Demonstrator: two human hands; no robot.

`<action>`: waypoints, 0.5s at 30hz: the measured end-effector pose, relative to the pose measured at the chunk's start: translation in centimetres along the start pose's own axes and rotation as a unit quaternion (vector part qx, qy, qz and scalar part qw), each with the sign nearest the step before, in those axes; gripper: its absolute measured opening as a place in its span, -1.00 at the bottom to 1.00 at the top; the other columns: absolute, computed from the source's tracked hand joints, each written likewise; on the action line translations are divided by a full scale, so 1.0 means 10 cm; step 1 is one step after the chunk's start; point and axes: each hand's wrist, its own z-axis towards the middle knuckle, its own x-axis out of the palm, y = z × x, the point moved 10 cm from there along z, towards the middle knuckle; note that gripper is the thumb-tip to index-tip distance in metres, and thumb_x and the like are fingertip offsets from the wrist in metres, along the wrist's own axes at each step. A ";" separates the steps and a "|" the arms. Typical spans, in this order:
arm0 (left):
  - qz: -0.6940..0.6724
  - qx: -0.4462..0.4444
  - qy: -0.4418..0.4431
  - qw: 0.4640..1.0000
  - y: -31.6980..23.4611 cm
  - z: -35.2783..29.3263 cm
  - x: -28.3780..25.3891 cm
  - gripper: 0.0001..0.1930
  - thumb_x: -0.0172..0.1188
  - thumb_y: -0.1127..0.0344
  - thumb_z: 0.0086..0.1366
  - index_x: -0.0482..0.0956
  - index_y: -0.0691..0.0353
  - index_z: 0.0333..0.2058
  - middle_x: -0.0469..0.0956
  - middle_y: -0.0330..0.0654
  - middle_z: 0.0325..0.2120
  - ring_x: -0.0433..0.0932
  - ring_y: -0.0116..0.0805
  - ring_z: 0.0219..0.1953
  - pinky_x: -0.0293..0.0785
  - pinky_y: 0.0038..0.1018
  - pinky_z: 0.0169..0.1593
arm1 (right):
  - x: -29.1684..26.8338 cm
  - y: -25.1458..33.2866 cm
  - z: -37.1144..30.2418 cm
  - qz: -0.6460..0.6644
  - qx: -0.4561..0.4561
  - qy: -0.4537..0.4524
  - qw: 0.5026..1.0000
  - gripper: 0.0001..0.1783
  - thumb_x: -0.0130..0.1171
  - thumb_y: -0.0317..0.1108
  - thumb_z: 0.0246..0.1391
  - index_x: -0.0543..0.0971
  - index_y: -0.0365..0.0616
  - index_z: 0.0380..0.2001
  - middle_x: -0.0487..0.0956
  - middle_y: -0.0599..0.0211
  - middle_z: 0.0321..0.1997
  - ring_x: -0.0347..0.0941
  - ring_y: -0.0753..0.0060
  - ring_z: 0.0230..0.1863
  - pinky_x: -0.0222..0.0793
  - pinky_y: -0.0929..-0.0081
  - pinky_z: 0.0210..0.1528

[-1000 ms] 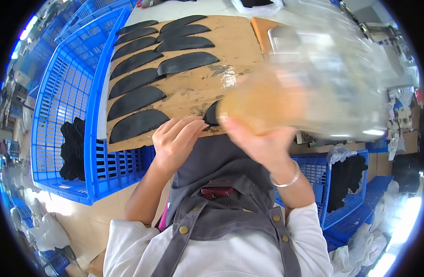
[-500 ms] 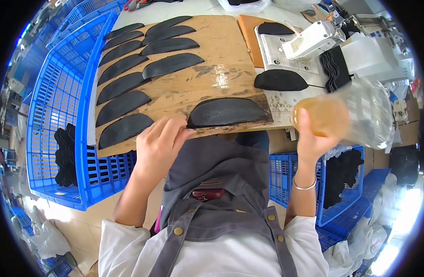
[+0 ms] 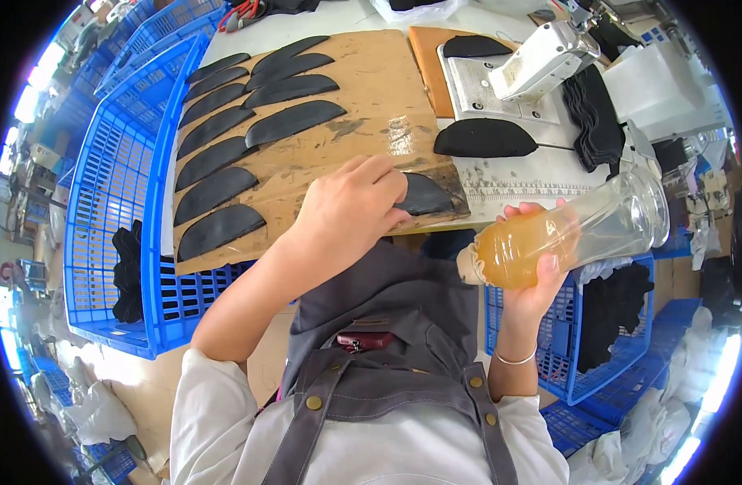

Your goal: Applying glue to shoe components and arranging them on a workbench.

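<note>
My right hand (image 3: 536, 255) is wrapped round a clear bottle (image 3: 621, 217) with amber liquid in it. The bottle lies tilted, its pale, crusted narrow end pointing left and down, beyond the board's near edge. My left hand (image 3: 351, 202) has its fingers bent together over a black half-moon piece (image 3: 427, 194) at the board's near right corner. That hand hides the left part of the piece, and whether anything is pinched in the fingers is hidden. More black half-moon pieces (image 3: 221, 232) lie in two columns on the brown board (image 3: 306, 182).
A white sewing machine (image 3: 540, 65) stands at the back right, with another black half-moon piece (image 3: 484, 139) before it and a stack of wavy black pieces (image 3: 593, 121) beside it. Blue crates (image 3: 153, 267) flank me; a second crate (image 3: 569, 339) holds black pieces.
My left hand has moved right, over the near black piece. The bottle has swung left and down, its narrow end now turned leftward. The view has shifted slightly.
</note>
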 end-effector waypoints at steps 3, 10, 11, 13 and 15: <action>-0.003 0.006 -0.007 1.000 0.01 0.03 0.00 -0.84 0.22 0.38 -0.03 0.41 0.21 -0.51 0.36 -0.19 -0.51 0.43 -0.18 -0.43 0.36 -0.33 -0.40 | 0.09 -0.10 -0.02 0.049 0.027 0.061 0.997 -0.24 -0.01 0.03 -0.01 0.06 -0.17 0.15 0.33 0.02 -0.06 0.35 0.12 -0.04 0.28 0.14 0.03; -0.033 -0.013 0.019 0.999 0.11 0.02 0.07 -0.90 0.17 0.41 -0.02 0.43 0.22 -0.51 0.38 -0.18 -0.55 0.43 -0.18 -0.44 0.36 -0.35 -0.40 | 0.69 -0.39 -0.08 0.252 0.144 0.180 0.940 -0.16 0.00 0.11 -0.06 0.04 -0.17 0.17 0.31 0.06 -0.10 0.34 0.12 -0.05 0.17 0.01 0.11; -0.026 -0.019 0.014 0.999 0.13 0.02 0.05 -0.90 0.17 0.41 -0.02 0.43 0.22 -0.51 0.38 -0.18 -0.55 0.43 -0.18 -0.44 0.36 -0.35 -0.40 | 0.73 -0.42 -0.09 0.261 0.151 0.171 0.938 -0.17 -0.01 0.10 -0.05 0.04 -0.17 0.17 0.32 0.07 -0.10 0.35 0.12 -0.05 0.10 -0.04 0.15; -0.053 -0.037 -0.016 0.998 0.18 0.00 -0.02 -0.93 0.13 0.40 -0.03 0.42 0.22 -0.57 0.40 -0.17 -0.56 0.44 -0.17 -0.43 0.40 -0.37 -0.39 | 0.74 -0.43 -0.09 0.248 0.159 0.164 0.941 -0.17 -0.01 0.10 -0.05 0.04 -0.16 0.17 0.32 0.07 -0.08 0.35 0.12 -0.04 0.08 -0.06 0.15; -0.060 -0.060 -0.089 0.992 0.34 -0.06 -0.21 -0.93 0.13 0.40 -0.03 0.42 0.21 -0.57 0.41 -0.17 -0.56 0.45 -0.18 -0.44 0.40 -0.38 -0.40 | 0.69 -0.48 -0.09 0.220 0.161 0.151 0.950 -0.18 -0.05 0.10 -0.04 0.03 -0.15 0.18 0.33 0.07 -0.04 0.34 0.12 -0.01 0.06 -0.09 0.16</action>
